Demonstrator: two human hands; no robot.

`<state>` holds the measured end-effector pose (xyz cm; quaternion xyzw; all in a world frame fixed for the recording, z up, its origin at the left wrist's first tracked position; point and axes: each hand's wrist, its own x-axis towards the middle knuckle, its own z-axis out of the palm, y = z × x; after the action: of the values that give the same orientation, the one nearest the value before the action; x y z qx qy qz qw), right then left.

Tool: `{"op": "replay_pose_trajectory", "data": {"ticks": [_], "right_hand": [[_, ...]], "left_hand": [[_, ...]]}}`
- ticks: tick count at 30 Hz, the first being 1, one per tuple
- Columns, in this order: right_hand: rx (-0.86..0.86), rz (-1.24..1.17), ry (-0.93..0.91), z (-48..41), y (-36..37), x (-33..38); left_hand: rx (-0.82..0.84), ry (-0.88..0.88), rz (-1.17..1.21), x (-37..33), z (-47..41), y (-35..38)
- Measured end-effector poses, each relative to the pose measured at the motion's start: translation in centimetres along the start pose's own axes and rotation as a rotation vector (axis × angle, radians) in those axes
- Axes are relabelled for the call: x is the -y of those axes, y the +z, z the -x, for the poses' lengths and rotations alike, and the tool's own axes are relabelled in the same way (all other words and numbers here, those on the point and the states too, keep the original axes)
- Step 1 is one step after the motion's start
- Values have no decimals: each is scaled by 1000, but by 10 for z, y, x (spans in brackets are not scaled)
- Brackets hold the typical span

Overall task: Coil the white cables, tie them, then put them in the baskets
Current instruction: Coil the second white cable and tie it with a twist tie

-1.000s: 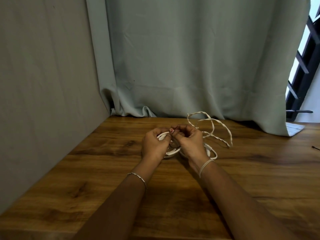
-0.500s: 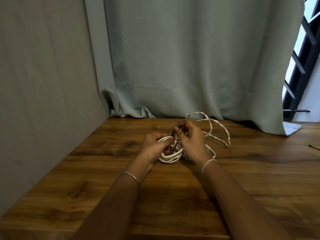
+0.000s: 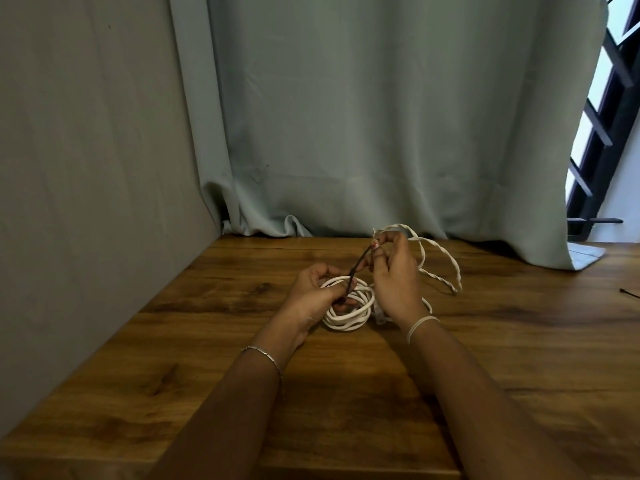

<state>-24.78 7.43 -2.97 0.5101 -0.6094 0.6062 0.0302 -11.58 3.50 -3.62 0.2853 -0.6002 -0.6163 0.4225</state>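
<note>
While the loops have to be kept from springing apart, the left grip (image 3: 317, 292) curls round one side of the coiled white cable (image 3: 349, 320) and pins the turns together against the wooden surface (image 3: 207, 341). The coil lies just under and beside that grip, with its near edge showing free. From the same grip a dark tie (image 3: 360, 265) runs up and away, pulled taut, to the right grip (image 3: 394, 282). That grip stands a little farther off and higher, and pinches the tie's upper end between thumb and fingertips. Keeping the strip tight between the two grips looks like the way to draw it snug round the loops, so I judge the step in hand to be the tying of this coil. Whether the tie already passes round the loops is hidden by the left fingers. Just beyond the right grip a second white cable (image 3: 446, 261), twisted and loose, arches over the surface, not yet coiled. Well off to the right of that grip lies a small dark strip (image 3: 628, 293), perhaps another tie. Farthest back hangs a grey-green curtain (image 3: 346, 133). No baskets show.
</note>
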Motion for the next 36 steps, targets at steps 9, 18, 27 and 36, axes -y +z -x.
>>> {"op": "replay_pose_trajectory", "data": {"ticks": [9,18,27,36], "right_hand": [[264,-300,144,0,0,10],[296,27,-82,3,-2,3],[133,70,-138,3,1,0],[94,96,-121,5,-4,4]], "left_hand": [[-79,51,-22,-2,0,1],[-101,63,15,0,-1,-1],[-75,19,56,1,-1,0],[-22,5,15,4,-3,-3]]}}
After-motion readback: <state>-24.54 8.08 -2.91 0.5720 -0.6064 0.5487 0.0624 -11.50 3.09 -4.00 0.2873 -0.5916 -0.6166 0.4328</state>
